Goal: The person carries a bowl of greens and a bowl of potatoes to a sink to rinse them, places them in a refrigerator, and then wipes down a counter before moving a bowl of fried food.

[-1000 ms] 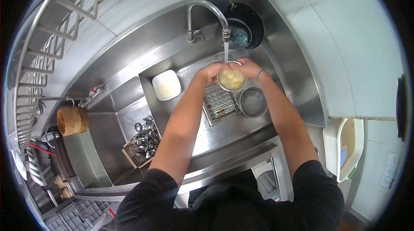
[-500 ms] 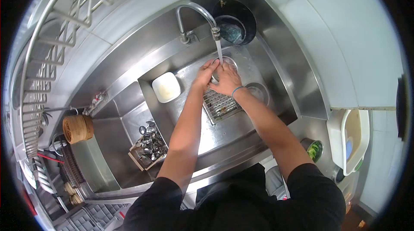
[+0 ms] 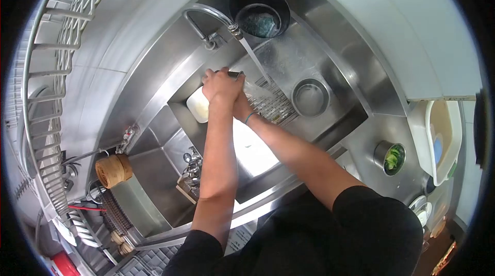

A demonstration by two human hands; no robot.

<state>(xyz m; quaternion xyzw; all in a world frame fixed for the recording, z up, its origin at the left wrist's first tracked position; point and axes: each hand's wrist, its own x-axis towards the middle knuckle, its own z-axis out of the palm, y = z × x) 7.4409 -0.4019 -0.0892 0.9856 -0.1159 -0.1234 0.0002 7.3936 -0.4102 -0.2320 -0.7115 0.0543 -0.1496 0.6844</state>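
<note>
Over the sink (image 3: 268,54), my left hand (image 3: 220,86) is closed around a round metal container (image 3: 235,75), which is tipped on its side. My right hand (image 3: 241,107), with a blue band at the wrist, is closed at its lower side, its fingers mostly hidden. Water spills from the container onto a slotted drain grate (image 3: 278,110). Above them a curved faucet (image 3: 234,29) runs. To the left a white square dish (image 3: 198,106) lies partly behind my left hand. A second round metal bowl (image 3: 310,97) sits to the right.
A black bucket (image 3: 281,5) stands at the back. Left are a side basin with cutlery (image 3: 193,166), a bamboo steamer (image 3: 112,171) and a wire rack (image 3: 51,98). On the right counter are a metal pot of greens (image 3: 390,158) and a cream plastic tub (image 3: 430,142).
Both hands have moved left from under the faucet with the metal container, which is now tipped and spilling water. The faucet stream now falls beside the hands. The camera view has shifted.
</note>
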